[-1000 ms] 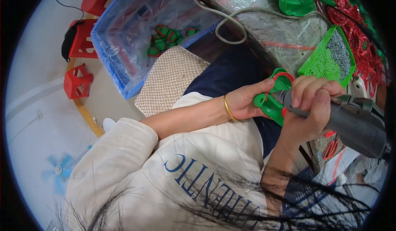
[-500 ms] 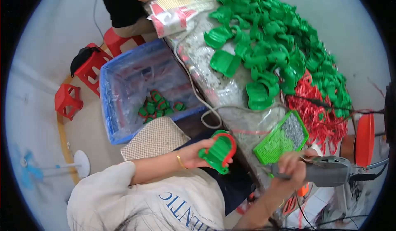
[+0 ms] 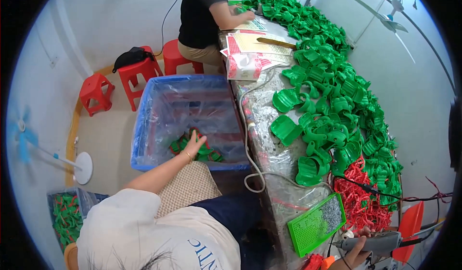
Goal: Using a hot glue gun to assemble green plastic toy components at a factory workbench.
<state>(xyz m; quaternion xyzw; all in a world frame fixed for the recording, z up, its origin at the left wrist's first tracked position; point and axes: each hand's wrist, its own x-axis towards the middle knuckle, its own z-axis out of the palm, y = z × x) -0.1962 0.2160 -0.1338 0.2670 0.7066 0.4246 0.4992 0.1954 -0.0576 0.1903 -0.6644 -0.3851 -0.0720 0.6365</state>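
Observation:
My left hand [image 3: 193, 147] reaches into a blue bin [image 3: 136, 149] with a clear plastic liner. Its fingers are spread above a small pile of green parts with red trim [image 3: 208, 153], and nothing shows in its grasp. At the lower right my right hand [image 3: 356, 254] is wrapped round a grey electric screwdriver [image 3: 378, 243], whose tip points left. Close by on the table lies a bright green tray [image 3: 303, 238], partly covered with small silvery screws [image 3: 332, 214].
Green curved plastic parts [image 3: 332, 96] heap along the table, with red strips [image 3: 361, 197] nearer. A grey cable [image 3: 246, 125] runs along the edge. Another person [image 3: 202, 17] sits at the far end. Red stools [image 3: 96, 92], a fan [image 3: 83, 168] and a filled crate [image 3: 67, 217] stand left.
My left hand has moved from in front of me into the bin, and the green part with red trim has left its grasp. My right hand, still holding the screwdriver, appears lower in view.

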